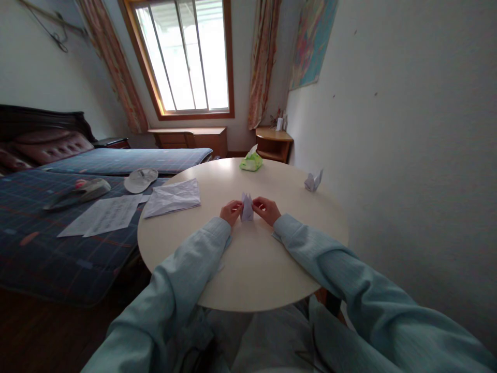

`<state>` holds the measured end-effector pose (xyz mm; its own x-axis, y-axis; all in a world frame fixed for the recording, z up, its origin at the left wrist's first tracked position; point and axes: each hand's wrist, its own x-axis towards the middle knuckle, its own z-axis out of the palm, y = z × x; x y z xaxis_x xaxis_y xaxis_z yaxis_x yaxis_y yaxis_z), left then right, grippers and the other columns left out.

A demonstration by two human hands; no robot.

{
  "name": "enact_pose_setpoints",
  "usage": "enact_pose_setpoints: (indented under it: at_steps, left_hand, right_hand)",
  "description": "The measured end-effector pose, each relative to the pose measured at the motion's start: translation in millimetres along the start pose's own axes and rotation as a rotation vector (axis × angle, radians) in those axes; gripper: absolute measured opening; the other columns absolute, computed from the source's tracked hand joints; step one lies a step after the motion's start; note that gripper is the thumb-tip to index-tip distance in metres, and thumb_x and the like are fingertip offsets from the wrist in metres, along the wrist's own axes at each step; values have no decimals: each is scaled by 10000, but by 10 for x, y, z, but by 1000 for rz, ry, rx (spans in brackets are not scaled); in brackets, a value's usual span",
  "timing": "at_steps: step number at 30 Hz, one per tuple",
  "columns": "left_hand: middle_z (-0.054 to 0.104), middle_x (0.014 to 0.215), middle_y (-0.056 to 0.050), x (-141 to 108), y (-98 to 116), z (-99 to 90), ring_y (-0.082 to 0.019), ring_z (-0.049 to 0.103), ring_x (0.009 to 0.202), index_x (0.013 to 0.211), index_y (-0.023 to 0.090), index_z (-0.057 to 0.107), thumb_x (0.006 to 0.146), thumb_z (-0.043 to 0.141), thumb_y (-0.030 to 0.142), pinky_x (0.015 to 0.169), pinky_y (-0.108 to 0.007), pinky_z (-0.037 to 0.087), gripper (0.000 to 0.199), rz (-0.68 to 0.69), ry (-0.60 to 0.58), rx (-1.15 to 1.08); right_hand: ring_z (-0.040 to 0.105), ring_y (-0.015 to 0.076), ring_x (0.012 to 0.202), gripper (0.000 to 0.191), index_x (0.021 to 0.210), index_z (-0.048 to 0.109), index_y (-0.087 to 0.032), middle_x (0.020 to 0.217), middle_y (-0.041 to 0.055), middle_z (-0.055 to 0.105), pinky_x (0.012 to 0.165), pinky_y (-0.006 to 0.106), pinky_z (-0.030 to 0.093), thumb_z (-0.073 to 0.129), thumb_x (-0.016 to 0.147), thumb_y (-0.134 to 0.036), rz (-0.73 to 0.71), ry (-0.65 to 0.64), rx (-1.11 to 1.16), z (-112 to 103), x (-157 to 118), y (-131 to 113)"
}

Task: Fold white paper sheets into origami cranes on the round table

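Observation:
A small folded white paper piece [247,208] with pointed tips stands upright over the middle of the round table [248,280]. My left hand [232,211] pinches its left side between thumb and fingers. On the other side, my right hand [266,210] pinches its right edge. Another folded paper figure [313,181] rests near the table's right rim. Creased white sheets [173,197] lie flat at the table's left side.
A green tissue pack [251,160] sits at the table's far edge. Left of the table is a bed [31,228] with printed sheets [111,215], a white cap [140,180] and a bag-like item. A wall rises close on the right.

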<state>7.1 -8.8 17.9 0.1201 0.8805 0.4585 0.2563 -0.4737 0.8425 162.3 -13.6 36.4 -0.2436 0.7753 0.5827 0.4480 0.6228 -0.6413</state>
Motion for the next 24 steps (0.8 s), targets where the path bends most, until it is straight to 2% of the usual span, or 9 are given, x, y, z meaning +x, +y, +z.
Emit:
enact_pose_setpoints:
  at_steps: [7, 17, 24]
  left_hand:
    - [550, 773, -23, -23, 38, -13, -98, 536, 684, 725, 159, 561, 654, 483, 253, 577, -197, 454, 142, 45, -4, 35]
    - [565, 795, -25, -27, 113, -26, -95, 539, 681, 691, 161, 562, 650, 489, 225, 580, -197, 454, 105, 53, 55, 59]
    - [583, 646, 4, -5, 25, -6, -90, 543, 587, 691, 155, 551, 660, 481, 240, 542, -188, 444, 114, -28, 18, 37]
  right_hand:
    - [487, 80, 522, 153, 653, 532, -160, 586, 4, 547, 486, 198, 411, 474, 659, -302, -1, -7, 1, -19, 0, -38]
    - [482, 82, 529, 114, 645, 513, -155, 584, 5, 535, 486, 196, 406, 482, 658, -264, 26, 0, -25, -15, 9, -51]
    - [477, 79, 523, 130, 633, 511, -149, 574, 3, 533, 481, 189, 396, 488, 657, -275, 28, 4, -36, -2, 14, -28]
